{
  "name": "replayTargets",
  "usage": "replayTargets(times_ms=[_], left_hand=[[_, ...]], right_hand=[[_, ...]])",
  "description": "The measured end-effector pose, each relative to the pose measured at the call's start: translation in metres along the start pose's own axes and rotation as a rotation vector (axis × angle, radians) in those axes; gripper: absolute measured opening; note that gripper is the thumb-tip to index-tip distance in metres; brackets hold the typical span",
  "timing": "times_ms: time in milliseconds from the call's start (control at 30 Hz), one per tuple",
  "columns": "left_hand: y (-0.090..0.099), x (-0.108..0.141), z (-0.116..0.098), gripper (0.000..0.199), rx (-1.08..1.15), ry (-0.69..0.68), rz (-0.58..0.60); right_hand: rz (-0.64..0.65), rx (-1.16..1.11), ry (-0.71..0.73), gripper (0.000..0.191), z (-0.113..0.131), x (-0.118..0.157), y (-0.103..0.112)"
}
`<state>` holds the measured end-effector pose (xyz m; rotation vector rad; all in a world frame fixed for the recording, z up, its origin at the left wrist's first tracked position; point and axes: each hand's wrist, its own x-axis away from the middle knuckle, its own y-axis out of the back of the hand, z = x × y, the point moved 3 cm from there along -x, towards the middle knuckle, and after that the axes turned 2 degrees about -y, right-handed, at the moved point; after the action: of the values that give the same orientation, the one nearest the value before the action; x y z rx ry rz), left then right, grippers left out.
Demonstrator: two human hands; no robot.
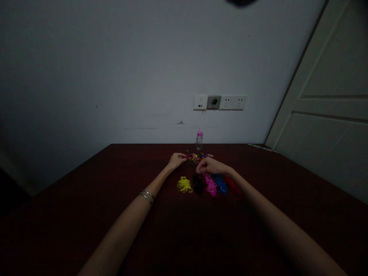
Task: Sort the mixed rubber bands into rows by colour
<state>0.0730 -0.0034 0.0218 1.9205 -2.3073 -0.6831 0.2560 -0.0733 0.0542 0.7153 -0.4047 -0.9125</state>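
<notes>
My left hand [177, 159] reaches to the left edge of a mixed pile of coloured rubber bands [196, 157], its thumb and fingertips drawn together at the reddish ones. What lies between them is too small to make out. Over the near side of that pile, my right hand [211, 166] is closed in a pinch, just above the black rubber bands [198, 184]; anything it holds is hidden. Nearer to me the sorted heaps form a row: yellow rubber bands [184, 184], the black ones, pink rubber bands [211, 185], blue rubber bands [221, 184] and red rubber bands [233, 188], partly under my right wrist.
A clear bottle with a pink top [199, 140] stands behind the mixed pile, near the wall. The dark red table [86, 191] meets a pale wall with sockets [231, 102]. A white panelled door [324, 99] is at the right.
</notes>
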Motion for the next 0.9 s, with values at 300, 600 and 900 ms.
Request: replayTargets(times_ms=[300,600,900], left_hand=[[0.006,-0.003,0.016,0.023,0.068,0.021,-0.086],[0.007,-0.002,0.014,0.020,-0.068,-0.035,-0.053],[-0.004,0.000,-0.007,0.017,-0.410,-0.208,0.172]], right_hand=[[0.043,-0.031,0.013,0.023,-0.001,0.002,-0.012],[-0.417,-0.270,-0.132,0.033,-0.060,0.022,0.028],[-0.944,-0.777,-0.224,0.034,-0.141,0.065,0.059]])
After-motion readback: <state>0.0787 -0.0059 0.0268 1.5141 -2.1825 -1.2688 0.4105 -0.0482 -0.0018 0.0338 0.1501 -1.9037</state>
